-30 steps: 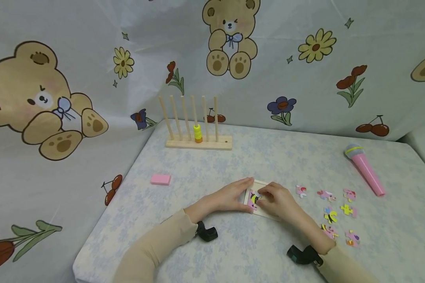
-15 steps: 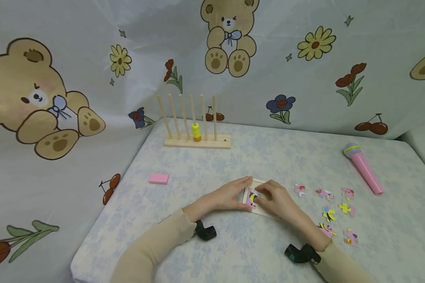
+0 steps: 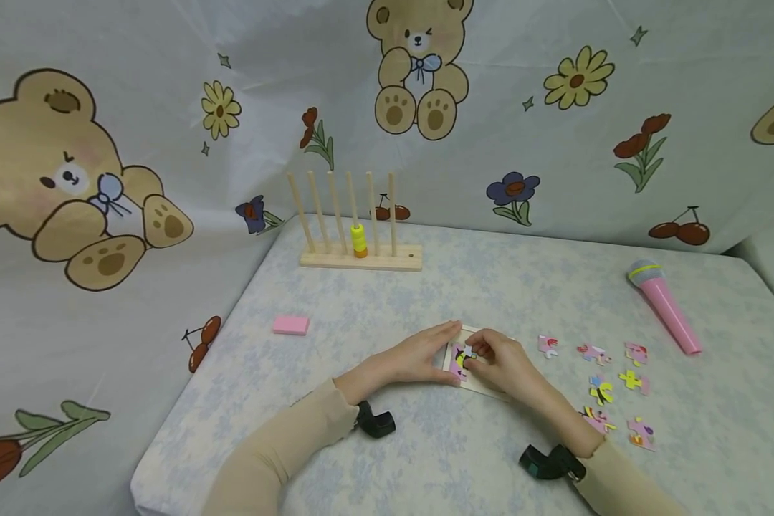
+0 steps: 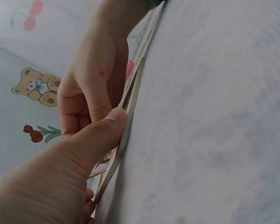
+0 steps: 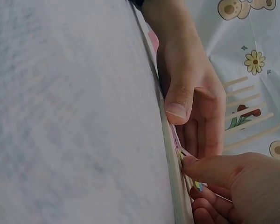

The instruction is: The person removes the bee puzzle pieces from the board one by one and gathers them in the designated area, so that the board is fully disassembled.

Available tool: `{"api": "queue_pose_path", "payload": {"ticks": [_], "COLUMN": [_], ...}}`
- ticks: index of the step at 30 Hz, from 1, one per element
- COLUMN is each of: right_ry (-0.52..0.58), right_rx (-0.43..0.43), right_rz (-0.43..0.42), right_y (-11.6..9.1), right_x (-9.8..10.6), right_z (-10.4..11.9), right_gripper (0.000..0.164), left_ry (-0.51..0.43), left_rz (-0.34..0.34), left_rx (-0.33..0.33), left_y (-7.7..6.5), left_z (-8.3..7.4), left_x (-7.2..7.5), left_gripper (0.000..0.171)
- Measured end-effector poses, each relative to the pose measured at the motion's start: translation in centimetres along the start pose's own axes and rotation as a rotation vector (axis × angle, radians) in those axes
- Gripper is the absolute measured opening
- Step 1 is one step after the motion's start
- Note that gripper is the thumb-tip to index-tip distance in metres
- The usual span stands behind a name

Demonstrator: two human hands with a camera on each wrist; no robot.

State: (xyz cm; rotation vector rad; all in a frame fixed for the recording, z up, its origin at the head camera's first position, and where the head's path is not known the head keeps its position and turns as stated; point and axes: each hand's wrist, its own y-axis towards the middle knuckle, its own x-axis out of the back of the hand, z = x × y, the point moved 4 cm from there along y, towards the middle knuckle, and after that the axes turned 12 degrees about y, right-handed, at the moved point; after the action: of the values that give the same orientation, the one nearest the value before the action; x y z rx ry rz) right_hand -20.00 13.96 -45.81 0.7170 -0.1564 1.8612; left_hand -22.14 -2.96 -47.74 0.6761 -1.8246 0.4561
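A small wooden puzzle tray lies on the table, with pink and yellow jigsaw pieces fitted at its left end. My left hand grips that end, thumb at the near rim and fingers at the far one. Over the tray, my right hand pinches a small puzzle piece showing yellow and blue; the fingers hide most of it. In the left wrist view the left thumb presses on the tray's edge. Several loose puzzle pieces lie right of the hands.
A pink toy microphone lies far right. At the back left stands a wooden peg rack with yellow and orange rings on one peg. A pink block rests left of the hands.
The right fingers have shifted slightly over the fitted pieces, and a little more of the tray's inside shows. The left hand keeps its grip, and the loose pieces have not moved.
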Motion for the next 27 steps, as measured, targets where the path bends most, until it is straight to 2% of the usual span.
{"api": "queue_pose_path", "payload": {"ticks": [8,15,27], "right_ry": [0.002,-0.018,-0.014], "right_rx": [0.029,0.089,0.050], "right_rz": [-0.022,-0.032,-0.047], "right_y": [-0.04,-0.26,-0.25], "right_x": [0.09,0.08,0.34], "right_z": [-0.08,0.06,-0.15], "right_gripper": [0.026,0.026,0.024], "left_ry": [-0.002,0.004,-0.002], "left_rz": [0.002,-0.006,-0.003], "left_rx": [0.003,-0.002,0.005], "left_y": [0.05,-0.03,-0.04], "left_z": [-0.24,-0.26,-0.24], "left_x": [0.35,0.16,0.14], "left_gripper": [0.098,0.098,0.099]}}
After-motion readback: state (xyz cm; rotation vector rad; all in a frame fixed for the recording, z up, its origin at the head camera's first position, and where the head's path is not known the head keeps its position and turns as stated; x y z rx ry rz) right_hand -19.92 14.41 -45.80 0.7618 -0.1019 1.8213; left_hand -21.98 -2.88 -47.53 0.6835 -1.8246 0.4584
